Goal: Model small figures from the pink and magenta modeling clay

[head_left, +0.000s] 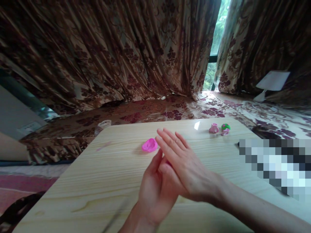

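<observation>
My left hand (157, 187) is palm up over the table, with its fingers partly hidden. Across it lies my right hand (182, 158), fingers straight and close together, its palm pressed on the left one. A small pinkish patch shows in the gap between the palms, but I cannot make out what is there. Just beyond my fingertips a bright pink lump of modelling clay (149, 145), hollowed like a shallow bowl, rests on the wooden table (109, 181).
Small pale pink shaped pieces (214, 128) and a green piece with pink spots (225, 126) sit at the table's far right. A blurred-out dark object (274, 168) lies at the right edge. Behind are patterned curtains (145, 48) and a white lamp (273, 81).
</observation>
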Motion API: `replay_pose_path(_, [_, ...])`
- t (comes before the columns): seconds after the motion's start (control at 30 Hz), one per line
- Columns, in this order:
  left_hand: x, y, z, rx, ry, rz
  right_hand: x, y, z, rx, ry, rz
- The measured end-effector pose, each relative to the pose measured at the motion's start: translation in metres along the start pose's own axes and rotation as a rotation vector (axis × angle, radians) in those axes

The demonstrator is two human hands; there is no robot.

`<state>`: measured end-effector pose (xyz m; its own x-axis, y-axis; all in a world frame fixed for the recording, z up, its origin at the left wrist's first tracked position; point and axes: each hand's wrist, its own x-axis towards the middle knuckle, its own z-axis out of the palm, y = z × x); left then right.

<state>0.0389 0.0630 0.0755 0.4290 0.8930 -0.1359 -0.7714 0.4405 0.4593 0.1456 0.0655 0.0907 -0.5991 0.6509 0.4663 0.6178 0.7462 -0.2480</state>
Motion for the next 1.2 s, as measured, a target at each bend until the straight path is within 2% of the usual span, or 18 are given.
replay_pose_path(0.1, [0.007,0.013,-0.005,0.005,-0.044,0.087,-0.009,-0.012,0.004,0.005,-0.094,-0.233])
replay_pose_path(0.17, [0.015,0.010,-0.005,0.009,-0.056,0.086,-0.005,-0.019,0.005,0.020,-0.104,-0.313])
replay_pose_path(0.2, [0.017,0.006,-0.004,0.017,-0.056,0.077,0.000,-0.018,0.004,0.023,-0.080,-0.284])
replay_pose_path(0.33, [0.009,-0.002,0.000,0.042,-0.037,0.037,0.011,-0.001,-0.002,-0.026,0.073,0.013])
replay_pose_path(0.4, [0.002,0.007,0.000,0.051,-0.027,0.070,0.001,0.001,-0.003,-0.033,0.048,-0.007])
replay_pose_path(0.47, [0.002,0.017,-0.002,0.102,-0.033,0.140,-0.012,-0.004,0.000,-0.012,-0.024,-0.133])
replay_pose_path(0.53, [0.013,0.018,-0.002,0.235,-0.063,0.220,-0.016,-0.009,0.002,0.015,-0.047,-0.245])
replay_pose_path(0.6, [0.033,0.011,0.003,0.389,-0.096,0.264,-0.006,-0.002,0.003,0.007,0.037,-0.185])
replay_pose_path(0.63, [0.044,0.006,0.007,0.434,-0.109,0.260,0.003,0.008,0.001,-0.025,0.125,-0.073])
replay_pose_path(0.67, [0.055,0.002,0.012,0.432,-0.114,0.226,0.012,0.020,-0.001,-0.065,0.217,0.076])
replay_pose_path(0.73, [0.073,0.003,0.020,0.311,-0.109,0.074,0.028,0.051,-0.007,-0.137,0.348,0.216])
replay_pose_path(0.83, [0.087,0.024,0.018,0.181,-0.115,-0.198,0.036,0.090,-0.017,-0.135,0.357,0.238])
replay_pose_path(0.9, [0.091,0.043,0.008,0.253,-0.131,-0.258,0.034,0.102,-0.018,-0.067,0.351,0.213])
replay_pose_path(1.03, [0.087,0.068,-0.016,0.329,-0.080,-0.161,0.028,0.095,0.001,0.081,0.345,0.184])
replay_pose_path(1.07, [0.082,0.069,-0.019,0.337,-0.077,-0.119,0.027,0.089,0.008,0.103,0.331,0.172])
replay_pose_path(1.2, [0.052,0.063,-0.024,0.486,-0.074,-0.090,0.022,0.066,0.025,0.206,0.265,0.096])
